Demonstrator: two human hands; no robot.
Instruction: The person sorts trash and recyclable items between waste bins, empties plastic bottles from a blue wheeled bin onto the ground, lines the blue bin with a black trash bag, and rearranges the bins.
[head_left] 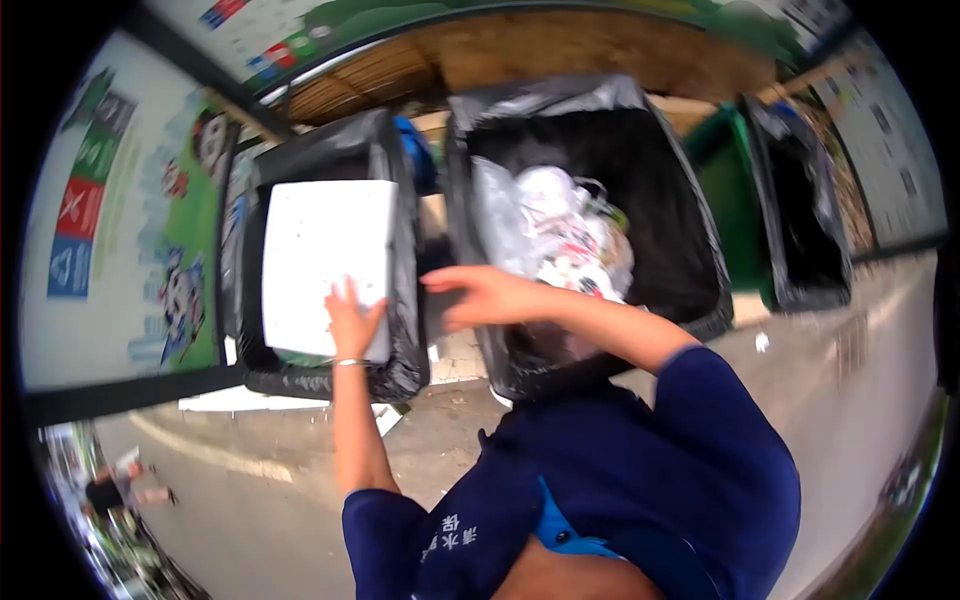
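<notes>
My left hand (352,320) lies with spread fingers on a white slab that looks like polystyrene foam (325,235). The slab rests in the mouth of the left bin, which is lined with a black bag (410,345). Over the gap between the left and middle bins is my right hand (487,297), its fingers apart and nothing visible in them. Beneath my right forearm, the larger middle bin (690,200), also black-lined, holds white and clear plastic bags of rubbish (575,225).
A green bin with a black liner (800,215) stands to the right. Printed panels (150,220) flank the bins, and a metal rail (130,395) runs at the left. Another person (120,490) is in the lower left distance. Pavement (250,455) lies behind me.
</notes>
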